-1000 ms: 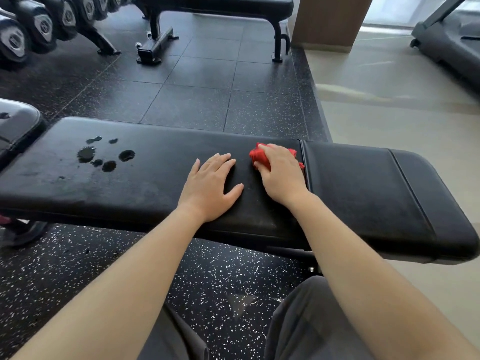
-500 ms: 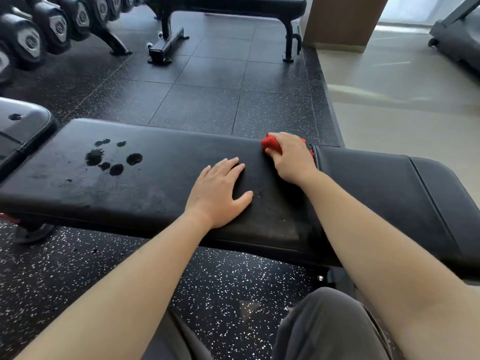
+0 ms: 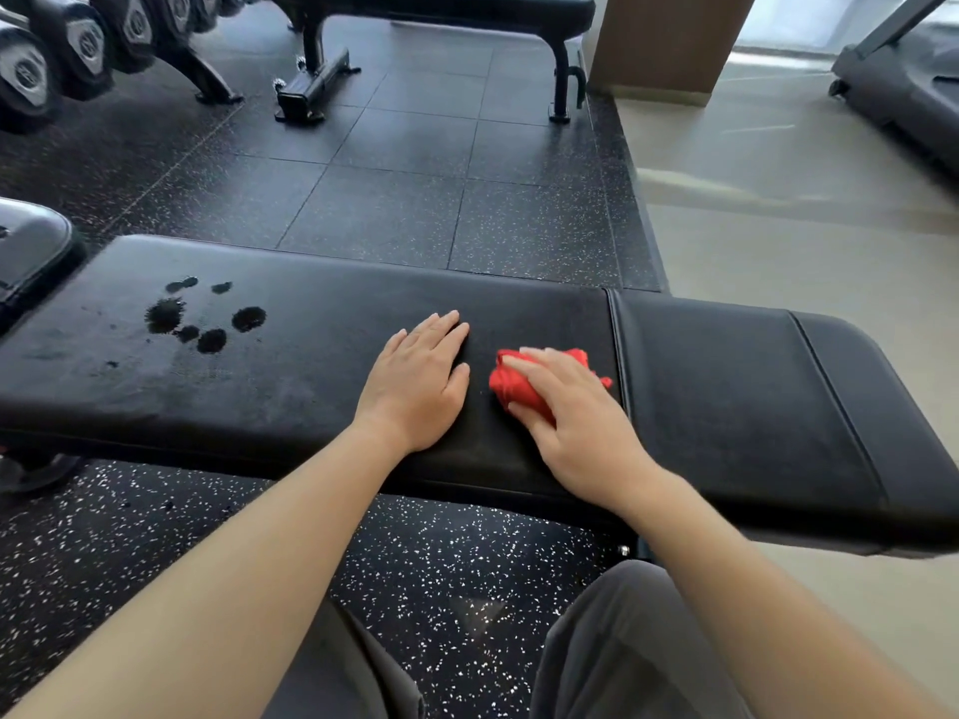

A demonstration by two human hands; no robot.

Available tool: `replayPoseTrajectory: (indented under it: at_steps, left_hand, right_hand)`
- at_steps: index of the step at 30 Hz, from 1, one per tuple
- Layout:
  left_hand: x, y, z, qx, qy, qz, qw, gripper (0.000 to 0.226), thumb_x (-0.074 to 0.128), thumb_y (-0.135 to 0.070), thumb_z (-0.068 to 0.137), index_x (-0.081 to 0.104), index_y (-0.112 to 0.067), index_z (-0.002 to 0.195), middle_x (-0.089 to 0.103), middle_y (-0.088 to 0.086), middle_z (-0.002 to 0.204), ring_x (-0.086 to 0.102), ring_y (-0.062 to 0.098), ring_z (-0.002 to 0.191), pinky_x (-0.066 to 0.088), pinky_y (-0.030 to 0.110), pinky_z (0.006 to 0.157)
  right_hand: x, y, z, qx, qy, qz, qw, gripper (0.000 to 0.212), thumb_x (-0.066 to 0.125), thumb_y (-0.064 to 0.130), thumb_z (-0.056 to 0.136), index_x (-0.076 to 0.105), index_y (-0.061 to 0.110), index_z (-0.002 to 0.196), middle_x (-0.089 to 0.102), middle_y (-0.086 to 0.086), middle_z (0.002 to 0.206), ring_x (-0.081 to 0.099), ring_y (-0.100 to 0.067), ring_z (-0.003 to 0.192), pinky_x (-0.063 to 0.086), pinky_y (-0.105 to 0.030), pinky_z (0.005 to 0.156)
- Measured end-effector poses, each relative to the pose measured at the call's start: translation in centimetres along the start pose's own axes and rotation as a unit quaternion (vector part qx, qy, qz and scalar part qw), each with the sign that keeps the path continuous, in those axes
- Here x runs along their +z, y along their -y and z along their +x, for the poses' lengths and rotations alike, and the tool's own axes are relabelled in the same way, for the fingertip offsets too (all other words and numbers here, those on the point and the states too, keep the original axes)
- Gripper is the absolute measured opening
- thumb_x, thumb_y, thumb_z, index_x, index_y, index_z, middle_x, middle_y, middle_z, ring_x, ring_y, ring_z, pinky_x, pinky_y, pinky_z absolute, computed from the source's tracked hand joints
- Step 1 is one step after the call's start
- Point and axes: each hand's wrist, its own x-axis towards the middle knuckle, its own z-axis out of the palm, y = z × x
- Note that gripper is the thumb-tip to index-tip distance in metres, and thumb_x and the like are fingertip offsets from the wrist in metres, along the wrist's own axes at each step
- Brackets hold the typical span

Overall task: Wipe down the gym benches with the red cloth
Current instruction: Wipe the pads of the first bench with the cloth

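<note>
In the head view, a gym floor (image 3: 415,147) of dark rubber tiles lies behind the black padded worktop (image 3: 311,365). The wiping step is in hand. The right grip (image 3: 576,407) is closed around the bunched red cloth (image 3: 511,389) and presses it on the pad, just beside the seam. The left grip (image 3: 415,386) lies flat, fingers straight, holding nothing. Next, I judge, the cloth must travel left to the wet spots (image 3: 207,324).
</note>
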Motion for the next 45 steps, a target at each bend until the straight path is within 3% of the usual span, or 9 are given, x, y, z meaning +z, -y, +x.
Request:
replayPoseTrajectory:
  at_steps: [5, 12, 18, 24, 36, 45]
  left_hand:
    - [0.1, 0.0, 0.1, 0.001, -0.003, 0.007, 1.0, 0.052, 0.035, -0.028, 0.098, 0.024, -0.021, 0.148, 0.016, -0.006, 0.157, 0.009, 0.01, 0.145, 0.004, 0.03, 0.116]
    - [0.0, -0.2, 0.1, -0.003, -0.017, 0.004, 1.0, 0.052, 0.039, -0.028, 0.096, 0.03, -0.019, 0.146, 0.023, -0.005, 0.155, 0.015, 0.012, 0.144, 0.009, 0.032, 0.117]
    - [-0.4, 0.2, 0.2, 0.002, 0.006, 0.002, 1.0, 0.052, 0.04, -0.031, 0.097, 0.03, -0.018, 0.146, 0.023, -0.003, 0.155, 0.015, 0.014, 0.144, 0.009, 0.032, 0.117]
    - [-1.0, 2.2, 0.5, -0.026, -0.02, 0.019, 0.999, 0.05, 0.038, -0.034, 0.096, 0.032, -0.025, 0.145, 0.025, -0.004, 0.155, 0.018, 0.014, 0.143, 0.015, 0.034, 0.117]
    - [-0.6, 2.3, 1.0, -0.059, -0.006, 0.044, 0.997, 0.061, 0.035, -0.042, 0.096, 0.015, -0.021, 0.15, 0.009, -0.009, 0.158, 0.003, 0.007, 0.145, 0.002, 0.03, 0.118]
    - [-0.8, 2.2, 0.9, -0.058, -0.005, 0.031, 0.998, 0.058, 0.034, -0.039, 0.097, 0.017, -0.022, 0.15, 0.011, -0.009, 0.158, 0.004, 0.007, 0.145, 0.002, 0.029, 0.117]
  right_hand:
    - [0.5, -0.7, 1.5, -0.002, 0.004, 0.002, 1.0, 0.047, 0.052, 0.033, 0.087, 0.054, 0.013, 0.129, 0.054, -0.006, 0.132, 0.044, -0.023, 0.125, 0.019, -0.023, 0.109]
    - [1.8, -2.3, 9.0, 0.061, -0.014, -0.026, 0.998, 0.045, 0.053, 0.032, 0.092, 0.047, 0.016, 0.135, 0.047, -0.007, 0.139, 0.037, -0.025, 0.131, 0.022, -0.034, 0.112]
    - [1.3, -1.0, 4.7, 0.023, -0.012, 0.002, 1.0, 0.045, 0.055, 0.028, 0.092, 0.048, 0.015, 0.134, 0.049, -0.007, 0.138, 0.039, -0.025, 0.13, 0.023, -0.037, 0.113]
    - [2.5, -0.8, 3.1, -0.012, -0.027, -0.025, 0.999, 0.046, 0.056, 0.029, 0.086, 0.052, 0.014, 0.13, 0.052, -0.008, 0.133, 0.045, -0.03, 0.124, 0.036, -0.048, 0.104]
    - [3.4, -2.9, 14.7, 0.05, 0.0, -0.04, 0.998, 0.043, 0.052, 0.032, 0.092, 0.047, 0.019, 0.132, 0.05, -0.005, 0.135, 0.04, -0.028, 0.127, 0.028, -0.041, 0.108]
    - [2.5, -0.9, 9.5, 0.007, -0.011, -0.007, 1.0, 0.045, 0.054, 0.029, 0.092, 0.047, 0.016, 0.135, 0.048, -0.006, 0.138, 0.039, -0.024, 0.13, 0.023, -0.036, 0.112]
